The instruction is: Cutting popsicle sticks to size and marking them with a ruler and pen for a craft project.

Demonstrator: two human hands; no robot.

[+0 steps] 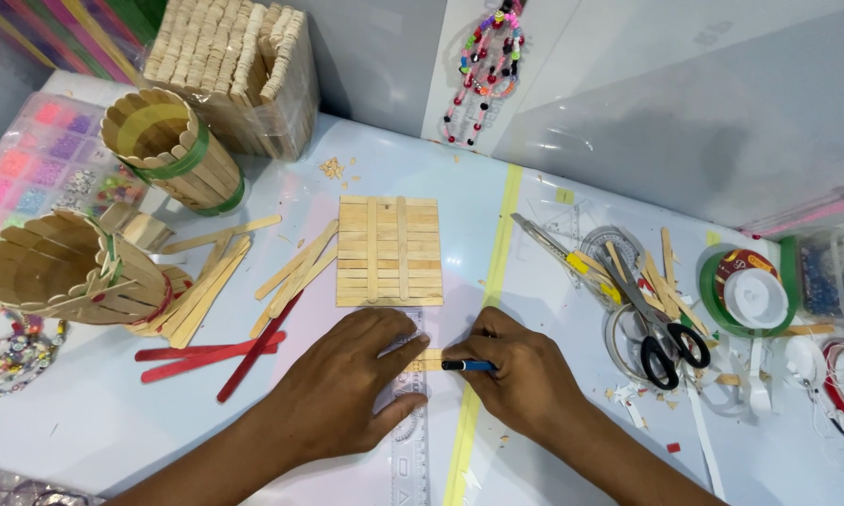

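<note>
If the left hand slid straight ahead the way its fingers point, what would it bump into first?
Probably the right hand: the left hand points right along the clear ruler, over a small wooden stick.

One head camera looks steeply down from close above the table (112, 422). It faces the wall (684, 103) behind.

White glossy tabletop (347, 150) fills frame, yellow tape strip (497, 253) running top to bottom at centre. Pale grey-white wall panels (684, 103) across upper right, faintly reflective. Soft even light, mild shadows.
</note>
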